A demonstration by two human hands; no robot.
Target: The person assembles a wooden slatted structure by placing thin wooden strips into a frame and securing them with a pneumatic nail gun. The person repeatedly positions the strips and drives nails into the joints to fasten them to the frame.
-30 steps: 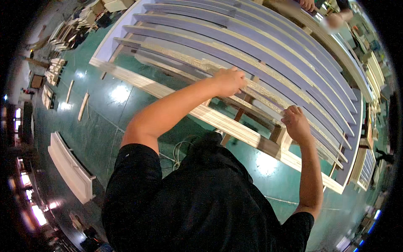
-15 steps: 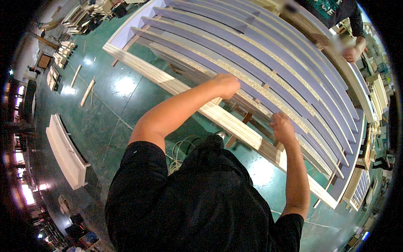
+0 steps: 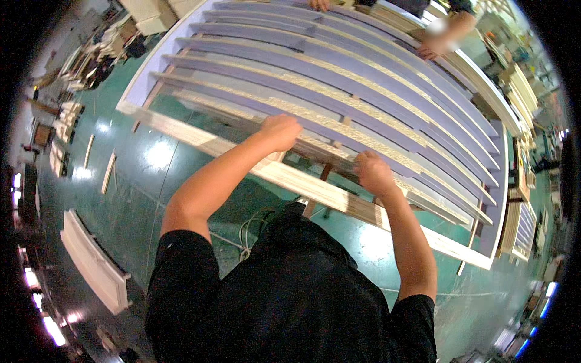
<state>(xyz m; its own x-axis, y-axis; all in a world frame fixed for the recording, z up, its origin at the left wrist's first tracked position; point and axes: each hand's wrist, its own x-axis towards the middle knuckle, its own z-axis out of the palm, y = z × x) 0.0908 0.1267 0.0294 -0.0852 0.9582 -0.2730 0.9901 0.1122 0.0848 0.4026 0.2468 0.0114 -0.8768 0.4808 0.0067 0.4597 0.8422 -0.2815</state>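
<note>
A large wooden frame lies across in front of me, its pale front rail (image 3: 339, 195) closest to my body. Inside it run several long parallel boards (image 3: 315, 100) with bluish-purple faces and chipboard edges. My left hand (image 3: 281, 132) is closed at the nearest long board (image 3: 227, 109), left of its middle. Further right, my right hand (image 3: 374, 173) is curled at the same board, its fingers partly smeared by motion. The undersides of both grips are hidden.
Across the frame are a co-worker's hand (image 3: 440, 39) and another hand (image 3: 319, 5). A curved pale panel (image 3: 94, 260) lies on the green floor at left, with loose wood strips (image 3: 109, 172). Coiled cable (image 3: 247, 233) lies by my feet.
My view has shifted, so the frame and both hands sit further left in the picture. Both hands stay closed at the nearest board. A second hand has come into view at the far side.
</note>
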